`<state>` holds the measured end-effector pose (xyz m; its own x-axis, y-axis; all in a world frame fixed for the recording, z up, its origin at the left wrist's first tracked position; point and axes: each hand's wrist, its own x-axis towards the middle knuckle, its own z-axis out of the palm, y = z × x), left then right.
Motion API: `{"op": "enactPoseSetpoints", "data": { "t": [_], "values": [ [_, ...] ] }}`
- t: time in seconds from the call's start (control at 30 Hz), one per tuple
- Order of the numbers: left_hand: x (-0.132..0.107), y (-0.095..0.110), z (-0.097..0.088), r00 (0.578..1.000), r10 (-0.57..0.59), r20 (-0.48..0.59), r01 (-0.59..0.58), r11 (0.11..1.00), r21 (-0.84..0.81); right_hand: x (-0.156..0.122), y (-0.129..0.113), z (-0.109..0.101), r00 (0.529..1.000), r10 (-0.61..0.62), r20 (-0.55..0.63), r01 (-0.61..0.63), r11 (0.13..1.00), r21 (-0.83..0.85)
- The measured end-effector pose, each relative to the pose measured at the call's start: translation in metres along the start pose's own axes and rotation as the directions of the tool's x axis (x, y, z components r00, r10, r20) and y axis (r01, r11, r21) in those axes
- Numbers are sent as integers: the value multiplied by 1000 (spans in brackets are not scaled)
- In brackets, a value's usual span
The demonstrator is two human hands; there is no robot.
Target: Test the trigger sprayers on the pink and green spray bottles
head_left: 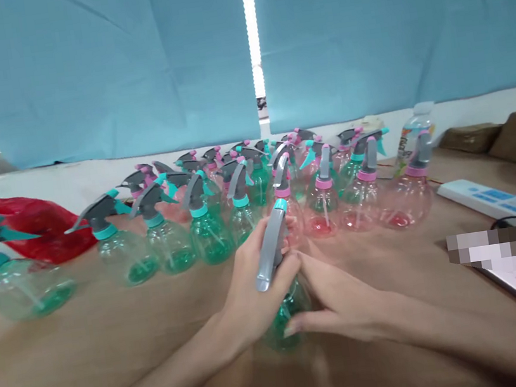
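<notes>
You have one spray bottle (287, 305) between your hands, close in front of you and nearer than the rows behind. Your left hand (253, 277) is closed around it just below the grey spray head (270, 249), and your right hand (344, 293) curls around its right side, the thumb lying across the green body. The head sits on the bottle, its turquoise nozzle (280, 204) pointing away from you, so the fitting of these two parts looks largely done; your fingers hide the collar, and I cannot tell whether it is fully tight or whether the base touches the table (132, 358). Beyond your hands, green bottles (211, 238) stand mostly to the left and pink bottles (321, 213) to the right, with more crowded behind; those in the front row all wear their heads, which suggests that they are finished. What seems left is the bottle you hold, which stands apart from that group. How many of the rear ones are complete is too crowded to judge.
</notes>
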<state>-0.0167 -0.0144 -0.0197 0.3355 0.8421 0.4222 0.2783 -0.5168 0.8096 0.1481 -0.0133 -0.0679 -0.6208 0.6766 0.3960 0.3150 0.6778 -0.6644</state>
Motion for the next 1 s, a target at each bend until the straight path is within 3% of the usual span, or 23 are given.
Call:
{"op": "enactPoseSetpoints", "data": {
  "t": [0.1, 0.23, 0.33, 0.53, 1.0],
  "values": [
    [8, -2, -2, 999, 20, -26, -20, 999, 26, -11, 23, -2, 1000, 29, -4, -29, 1000, -11],
    [15, -10, -14, 996, 2, -85, 3, 998, 66, -20, 46, -1, 991, 135, -10, -134, 972, -195],
    [19, -17, -22, 994, -25, -102, 34, 996, 80, -22, 55, 2, 987, 158, -6, -155, 958, -242],
    [20, -21, -27, 999, -12, -30, 13, 1000, 29, -24, 55, 3, 987, 161, 9, -149, 929, -340],
    [21, -19, -22, 998, -20, -64, 23, 999, 43, -21, 54, 2, 982, 176, 76, -132, 910, -394]
  ]
}}
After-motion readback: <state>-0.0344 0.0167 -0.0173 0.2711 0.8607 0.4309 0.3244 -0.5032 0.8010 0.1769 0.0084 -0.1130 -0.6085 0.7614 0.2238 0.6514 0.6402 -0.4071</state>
